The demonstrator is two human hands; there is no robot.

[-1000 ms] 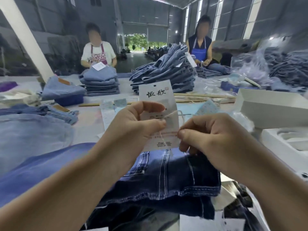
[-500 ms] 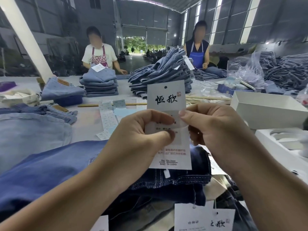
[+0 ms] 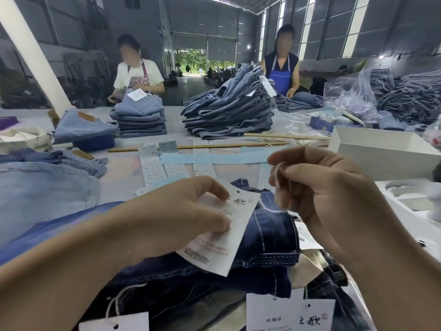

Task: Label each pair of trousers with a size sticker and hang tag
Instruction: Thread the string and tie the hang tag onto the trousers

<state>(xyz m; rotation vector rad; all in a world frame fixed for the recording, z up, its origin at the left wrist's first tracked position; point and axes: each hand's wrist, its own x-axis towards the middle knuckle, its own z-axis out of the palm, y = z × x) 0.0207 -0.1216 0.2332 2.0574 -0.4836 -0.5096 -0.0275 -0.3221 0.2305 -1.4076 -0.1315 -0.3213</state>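
My left hand (image 3: 181, 218) pinches a white hang tag (image 3: 222, 237) with black characters, holding it tilted low over a folded pair of dark blue trousers (image 3: 269, 237). My right hand (image 3: 317, 194) is raised to the right of the tag, fingers curled round a loop of pale string (image 3: 276, 173); whether that string still joins the tag is not visible. Strips of small white size stickers (image 3: 152, 170) lie on the table just beyond the trousers. More tagged dark trousers lie at the near edge, with white tags (image 3: 288, 314) showing.
Light blue jeans (image 3: 45, 187) spread at left. Folded stacks (image 3: 140, 120) and a tall pile (image 3: 229, 115) stand further back, where two people work. A long wooden stick (image 3: 214, 146) crosses the table. White boxes (image 3: 381, 154) sit at right, plastic bags (image 3: 346, 96) behind them.
The tag has dropped from upright in front of me to a tilted position low over the trousers. My right hand let go of the tag and rose to the right with string.
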